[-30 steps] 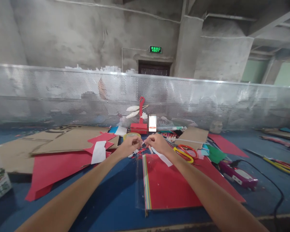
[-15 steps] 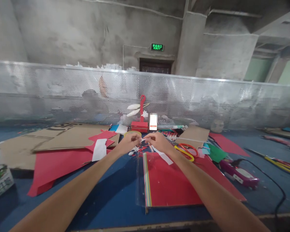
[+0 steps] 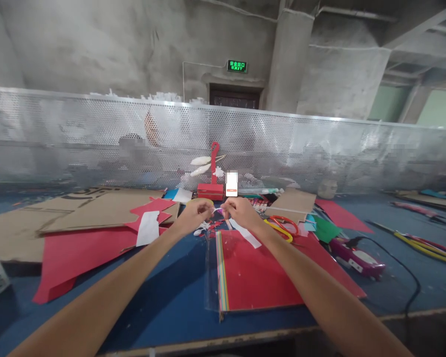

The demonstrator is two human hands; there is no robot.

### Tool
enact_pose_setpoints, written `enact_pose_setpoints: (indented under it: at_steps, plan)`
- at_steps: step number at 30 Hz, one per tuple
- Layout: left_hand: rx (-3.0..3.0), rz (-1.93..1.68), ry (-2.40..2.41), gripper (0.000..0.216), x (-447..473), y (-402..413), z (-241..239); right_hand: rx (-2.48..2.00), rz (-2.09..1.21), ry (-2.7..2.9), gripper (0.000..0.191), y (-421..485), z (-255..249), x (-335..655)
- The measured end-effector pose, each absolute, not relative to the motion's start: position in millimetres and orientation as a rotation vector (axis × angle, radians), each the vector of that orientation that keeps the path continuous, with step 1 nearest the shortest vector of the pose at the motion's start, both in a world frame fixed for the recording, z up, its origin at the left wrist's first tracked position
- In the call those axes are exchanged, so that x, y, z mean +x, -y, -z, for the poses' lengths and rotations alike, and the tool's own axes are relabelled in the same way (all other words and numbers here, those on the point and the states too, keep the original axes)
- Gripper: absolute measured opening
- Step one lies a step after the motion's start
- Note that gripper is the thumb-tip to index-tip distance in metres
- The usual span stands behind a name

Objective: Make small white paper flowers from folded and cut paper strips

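My left hand [image 3: 195, 213] and my right hand [image 3: 238, 212] are held out together over the far middle of the blue table [image 3: 171, 292]. Both are pinched on a small white scrap [image 3: 218, 210] stretched between their fingertips; I cannot make out what it is. Just below them lie small red and white cuttings [image 3: 208, 229] and a white strip [image 3: 246, 234]. A pack of coloured paper sheets [image 3: 256, 272] with a red top sheet lies in clear wrap right under my right forearm.
Red paper [image 3: 85, 253] and cardboard sheets [image 3: 96, 210] cover the left. Scissors with red and yellow handles [image 3: 282, 228], a purple glue gun [image 3: 357, 258] with black cable, a red stand [image 3: 211, 188] and a phone [image 3: 232, 184] lie beyond. A perforated metal screen [image 3: 319, 148] bounds the table.
My hands have drawn slightly closer together on the scrap. The view has shifted a little left and down.
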State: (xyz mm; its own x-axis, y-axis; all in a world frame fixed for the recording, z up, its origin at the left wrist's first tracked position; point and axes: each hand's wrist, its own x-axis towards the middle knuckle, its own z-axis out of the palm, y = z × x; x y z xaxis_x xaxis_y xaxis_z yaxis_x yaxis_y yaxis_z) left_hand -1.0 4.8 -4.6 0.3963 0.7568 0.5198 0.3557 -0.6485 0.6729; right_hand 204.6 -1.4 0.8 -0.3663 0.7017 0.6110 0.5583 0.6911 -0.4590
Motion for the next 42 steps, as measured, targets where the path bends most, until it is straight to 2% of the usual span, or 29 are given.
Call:
enact_pose_setpoints:
  at_steps: [6, 8, 10, 16, 25, 34, 42]
  plan:
    - [2.227, -1.174, -0.927, 0.023, -1, 0, 0, -1.069, -0.206, 2.055, 0.057, 4, -1, 204]
    - [2.237, -1.169, -0.932, 0.022, -2, -2, 1, -1.014, -0.243, 2.06, 0.048, 4, -1, 204]
    - [2.243, -1.151, -0.942, 0.022, -3, -6, 3, -0.935, -0.268, 2.05, 0.029, 4, -1, 203]
    - [2.245, -1.084, -0.943, 0.02, -4, -7, 3, -0.821, -0.229, 2.06, 0.01, 4, 1, 199]
    - [2.189, -1.057, -0.905, 0.019, -3, -6, 0, -0.826, -0.191, 2.119, 0.008, 3, 3, 198]
    - [2.376, -0.885, -0.943, 0.023, -6, -9, 7, -0.841, -0.108, 2.18, 0.004, 1, 6, 197]
    - [2.307, -0.946, -0.958, 0.023, -4, -12, 13, -0.863, -0.074, 2.205, 0.008, -1, 5, 201]
